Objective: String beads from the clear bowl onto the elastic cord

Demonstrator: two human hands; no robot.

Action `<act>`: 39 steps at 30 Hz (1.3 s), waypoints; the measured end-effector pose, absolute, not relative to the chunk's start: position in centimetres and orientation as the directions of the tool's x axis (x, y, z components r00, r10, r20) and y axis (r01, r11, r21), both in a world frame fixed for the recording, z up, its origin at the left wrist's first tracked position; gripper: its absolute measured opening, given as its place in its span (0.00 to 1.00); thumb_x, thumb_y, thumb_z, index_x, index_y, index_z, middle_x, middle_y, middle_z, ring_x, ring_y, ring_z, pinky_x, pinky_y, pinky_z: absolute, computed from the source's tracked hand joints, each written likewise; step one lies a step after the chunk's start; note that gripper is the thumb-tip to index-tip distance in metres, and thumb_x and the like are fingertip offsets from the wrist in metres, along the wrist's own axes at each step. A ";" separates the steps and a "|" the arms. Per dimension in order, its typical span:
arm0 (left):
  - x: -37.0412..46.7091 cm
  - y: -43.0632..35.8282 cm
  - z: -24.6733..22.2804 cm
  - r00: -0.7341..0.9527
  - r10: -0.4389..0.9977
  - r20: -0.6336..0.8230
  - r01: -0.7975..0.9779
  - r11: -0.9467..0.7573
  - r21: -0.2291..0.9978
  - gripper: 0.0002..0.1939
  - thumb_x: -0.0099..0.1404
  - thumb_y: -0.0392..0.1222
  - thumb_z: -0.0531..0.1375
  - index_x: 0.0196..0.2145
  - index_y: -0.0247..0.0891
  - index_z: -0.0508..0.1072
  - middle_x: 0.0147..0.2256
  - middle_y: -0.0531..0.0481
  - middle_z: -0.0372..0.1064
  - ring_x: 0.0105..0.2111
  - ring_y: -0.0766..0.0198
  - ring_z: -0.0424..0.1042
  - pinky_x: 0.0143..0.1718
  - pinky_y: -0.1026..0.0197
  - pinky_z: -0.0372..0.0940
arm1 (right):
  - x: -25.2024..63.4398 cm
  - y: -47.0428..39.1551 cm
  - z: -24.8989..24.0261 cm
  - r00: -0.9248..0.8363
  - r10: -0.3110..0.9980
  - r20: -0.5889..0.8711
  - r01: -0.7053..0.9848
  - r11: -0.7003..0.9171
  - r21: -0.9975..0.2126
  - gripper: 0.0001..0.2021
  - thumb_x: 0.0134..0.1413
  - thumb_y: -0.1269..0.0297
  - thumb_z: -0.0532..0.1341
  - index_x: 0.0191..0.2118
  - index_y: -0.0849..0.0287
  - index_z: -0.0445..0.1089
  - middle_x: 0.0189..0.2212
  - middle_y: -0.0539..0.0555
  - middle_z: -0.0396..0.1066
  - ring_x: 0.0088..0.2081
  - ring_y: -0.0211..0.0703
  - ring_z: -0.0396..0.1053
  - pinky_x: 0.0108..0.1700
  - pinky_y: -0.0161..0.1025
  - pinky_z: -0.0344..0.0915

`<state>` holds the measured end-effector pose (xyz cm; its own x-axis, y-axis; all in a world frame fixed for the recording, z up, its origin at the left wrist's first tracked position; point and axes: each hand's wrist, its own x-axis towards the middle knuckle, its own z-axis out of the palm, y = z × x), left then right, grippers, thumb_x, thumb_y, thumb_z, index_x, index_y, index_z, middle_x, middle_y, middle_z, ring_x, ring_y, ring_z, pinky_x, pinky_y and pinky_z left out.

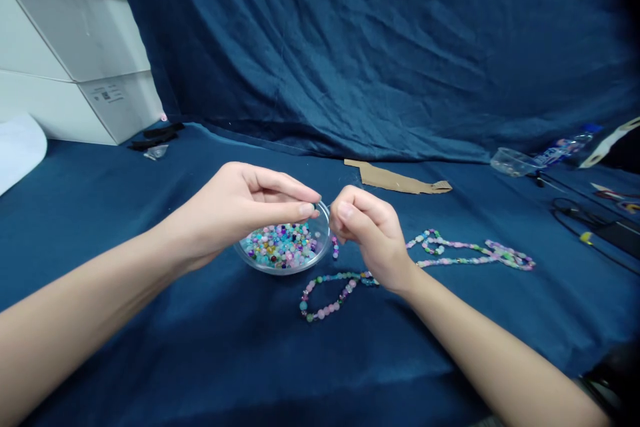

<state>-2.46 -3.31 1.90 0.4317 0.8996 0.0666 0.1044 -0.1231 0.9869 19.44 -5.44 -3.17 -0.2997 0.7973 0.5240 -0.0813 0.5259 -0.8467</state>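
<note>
Above the clear bowl (pixel 283 271), my left hand (pixel 245 203) pinches a small dark bead (pixel 315 208) between thumb and fingertips. Loose beads (pixel 280 245) in blue, pink, purple and clear colours lie in the bowl. Just to the right, my right hand (pixel 370 230) is closed, thumb against the curled forefinger, on a thin string whose short end points at the bead. A few strung beads (pixel 335 247) hang below its fingers. The long bead strand (pixel 325 311) loops on the cloth in front of and behind this hand, which hides part of it.
Blue cloth (pixel 225 360) covers the table and hangs behind it. Torn brown cardboard (pixel 395 179) lies beyond the hands. White boxes (pixel 75 47) stand at the back left. At the right are a plastic cup (pixel 513 162), a bottle (pixel 567 147) and a black cable (pixel 575 217).
</note>
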 end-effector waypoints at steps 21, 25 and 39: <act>-2.4 -4.3 0.4 0.386 0.907 0.168 -0.059 -0.158 0.986 0.09 0.53 0.39 0.78 0.34 0.45 0.87 0.38 0.52 0.84 0.39 0.61 0.84 0.43 0.67 0.79 | 19.0 -6.3 -3.6 -0.244 0.691 0.680 0.203 0.722 -0.661 0.13 0.75 0.60 0.56 0.35 0.55 0.68 0.27 0.49 0.64 0.27 0.37 0.59 0.30 0.39 0.56; -2.4 -4.3 0.2 0.351 0.925 0.145 -0.036 -0.142 0.989 0.11 0.52 0.40 0.79 0.34 0.42 0.87 0.36 0.49 0.84 0.38 0.57 0.84 0.42 0.64 0.80 | 18.9 -6.4 -3.6 -0.245 0.670 0.701 0.220 0.742 -0.633 0.12 0.74 0.61 0.57 0.35 0.55 0.69 0.27 0.49 0.65 0.27 0.38 0.60 0.30 0.39 0.57; -2.3 -4.5 0.1 0.379 0.907 0.182 -0.119 -0.147 0.982 0.09 0.54 0.35 0.77 0.32 0.45 0.87 0.35 0.54 0.84 0.35 0.65 0.84 0.40 0.72 0.78 | 18.7 -6.3 -3.7 -0.265 0.660 0.703 0.238 0.751 -0.616 0.10 0.75 0.62 0.57 0.37 0.55 0.69 0.29 0.49 0.66 0.29 0.38 0.62 0.32 0.38 0.59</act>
